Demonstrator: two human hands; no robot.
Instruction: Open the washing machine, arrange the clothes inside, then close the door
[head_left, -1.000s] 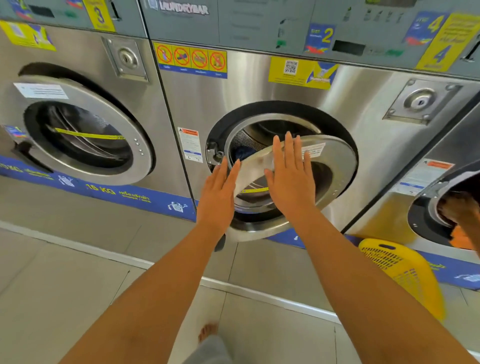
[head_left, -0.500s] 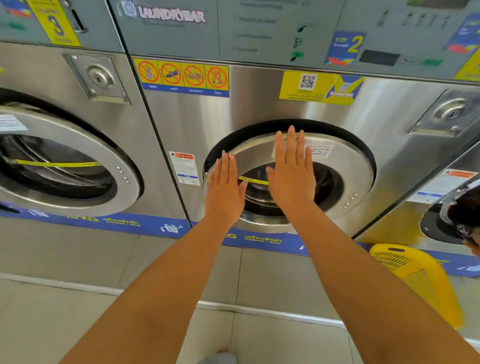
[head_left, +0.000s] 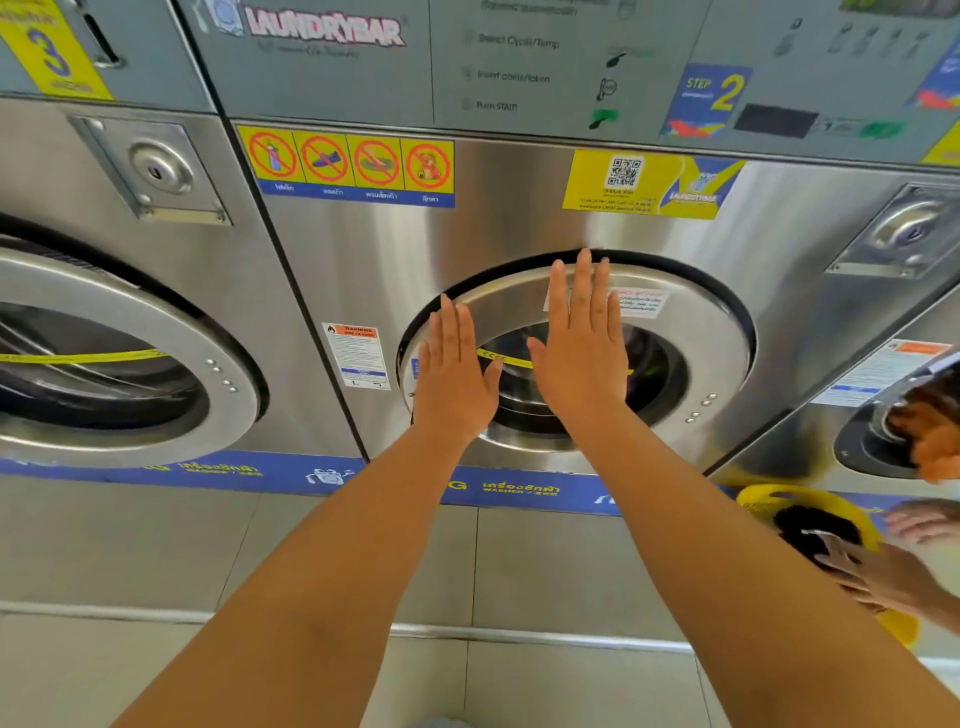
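Note:
The middle washing machine is stainless steel with a round steel door that lies flat in its frame. My left hand presses flat on the door's left rim, fingers straight and together. My right hand lies flat across the door's glass window and upper rim. Neither hand holds anything. A yellow strip shows through the glass between my hands. The clothes inside are mostly hidden behind the dark glass and my hands.
A second washer door is to the left. At the right, another person's hands reach over a yellow laundry basket below a third machine holding orange cloth. A tiled floor with a step runs below.
The door swung from half open to flat against the machine under both palms. The view moved closer. The other person's hands came into view over the basket.

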